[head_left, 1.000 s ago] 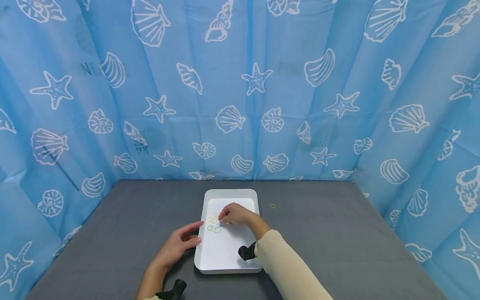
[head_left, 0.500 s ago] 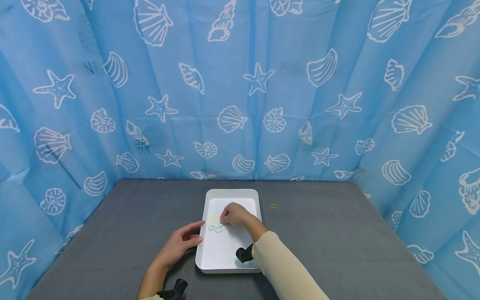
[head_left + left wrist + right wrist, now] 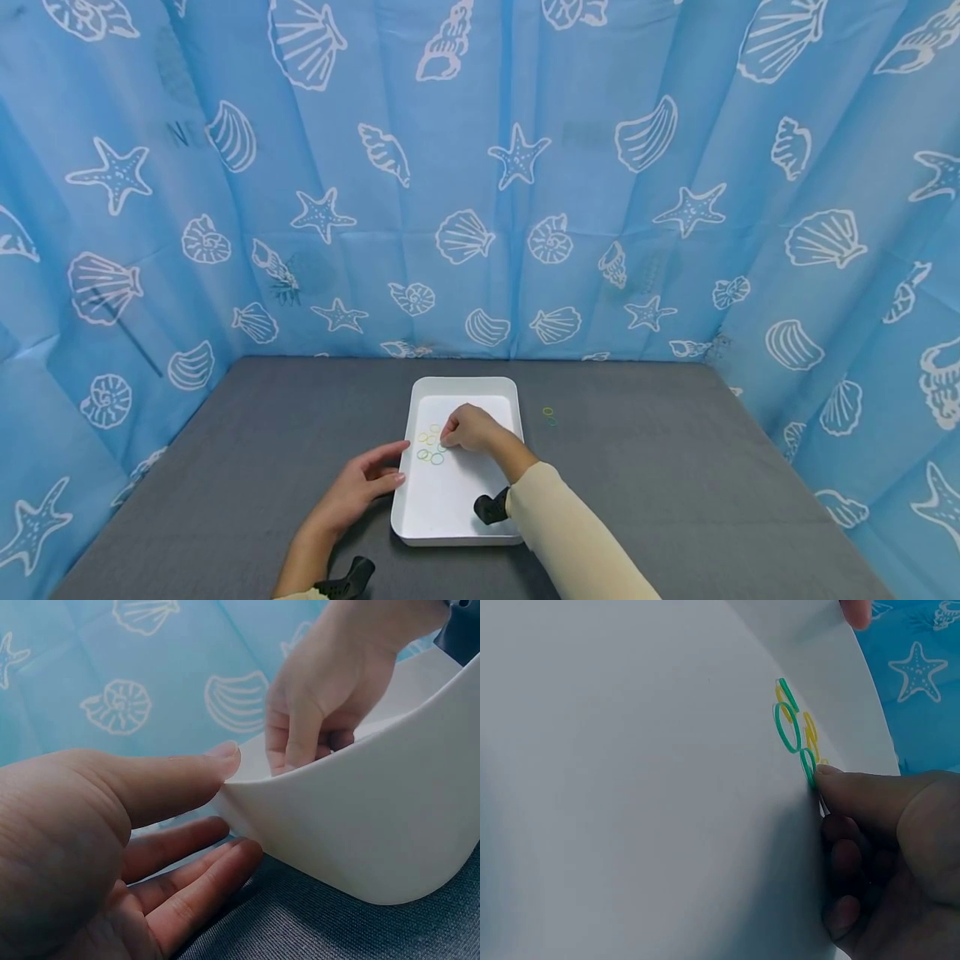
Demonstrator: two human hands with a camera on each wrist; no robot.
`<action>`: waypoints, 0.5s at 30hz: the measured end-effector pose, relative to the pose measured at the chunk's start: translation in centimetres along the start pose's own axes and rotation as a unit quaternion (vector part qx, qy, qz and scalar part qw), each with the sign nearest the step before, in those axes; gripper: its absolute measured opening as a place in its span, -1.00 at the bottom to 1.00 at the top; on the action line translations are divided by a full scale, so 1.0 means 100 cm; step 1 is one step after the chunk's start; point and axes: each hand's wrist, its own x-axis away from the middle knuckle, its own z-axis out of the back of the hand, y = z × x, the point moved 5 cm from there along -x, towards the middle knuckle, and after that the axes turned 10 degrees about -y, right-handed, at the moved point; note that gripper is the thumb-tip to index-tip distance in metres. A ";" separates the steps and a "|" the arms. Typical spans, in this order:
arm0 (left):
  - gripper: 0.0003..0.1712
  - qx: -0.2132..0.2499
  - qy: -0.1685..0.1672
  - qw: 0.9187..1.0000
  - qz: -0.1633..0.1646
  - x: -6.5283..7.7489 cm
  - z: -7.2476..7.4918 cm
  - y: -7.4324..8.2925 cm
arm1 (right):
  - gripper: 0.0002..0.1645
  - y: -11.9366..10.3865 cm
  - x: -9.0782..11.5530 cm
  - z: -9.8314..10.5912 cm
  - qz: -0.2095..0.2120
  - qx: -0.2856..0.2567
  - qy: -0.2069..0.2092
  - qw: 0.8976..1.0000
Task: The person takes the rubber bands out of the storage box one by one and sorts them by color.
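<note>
A white tray lies on the grey table, with several thin yellow and green rubber bands clustered near its left wall. My right hand reaches into the tray, its thumb and forefinger pinching at the edge of a green rubber band. The forefinger's tip is mostly hidden behind the thumb in the right wrist view. Outside the left wall is my left hand, its thumb tip touching the rim and its other fingers loosely extended beside the wall, as the left wrist view shows.
To the right of the tray, a yellow band and a green band lie on the grey tabletop. A blue curtain with white shell prints hangs behind and along the sides of the table.
The head view shifts slightly. Both hands and the bands stay nearly where they were, with the right fingertips still at the green band.
</note>
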 end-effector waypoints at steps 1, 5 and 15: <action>-0.37 -0.001 0.000 1.000 0.000 0.000 0.000 0.000 | -0.81 0.000 0.000 0.000 0.000 0.001 0.000 1.000; -0.37 -0.003 0.001 1.000 0.000 0.000 0.001 -0.001 | -0.80 0.000 -0.001 0.000 0.002 0.005 -0.002 1.000; -0.37 -0.010 0.009 1.000 0.007 0.001 0.000 0.000 | -0.78 -0.001 -0.001 -0.001 0.014 0.037 -0.017 0.999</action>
